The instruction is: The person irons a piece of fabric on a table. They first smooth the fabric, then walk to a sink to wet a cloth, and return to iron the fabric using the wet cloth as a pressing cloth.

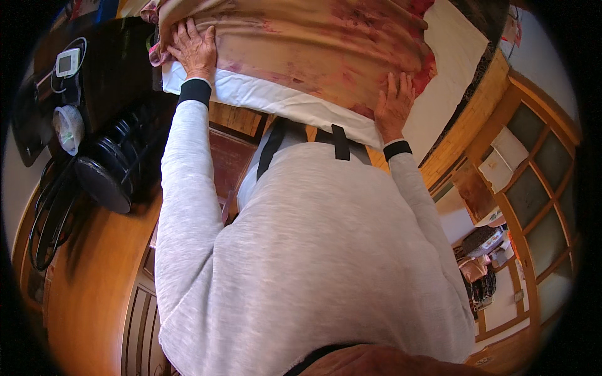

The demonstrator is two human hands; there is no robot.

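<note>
A tan fabric with red and purple patches (301,51) lies spread over a white cloth (273,101), creased in long folds. My left hand (194,50) rests on the fabric near its left edge, palm down with the fingers apart. On the near right part of the same fabric lies my right hand (396,104), its fingers a little spread and pointing away from me. Neither hand has anything gripped. At the right, the fabric's edge shows bright red and ragged, and the white cloth reaches out beyond it. The far side of the fabric runs out of view.
On a dark surface at the left sit a white device with a small screen (68,62) and a clear plastic container (68,130). Below are stacked black round stools (102,184) and a wooden cabinet (94,282). A wooden glazed door (541,188) stands at the right.
</note>
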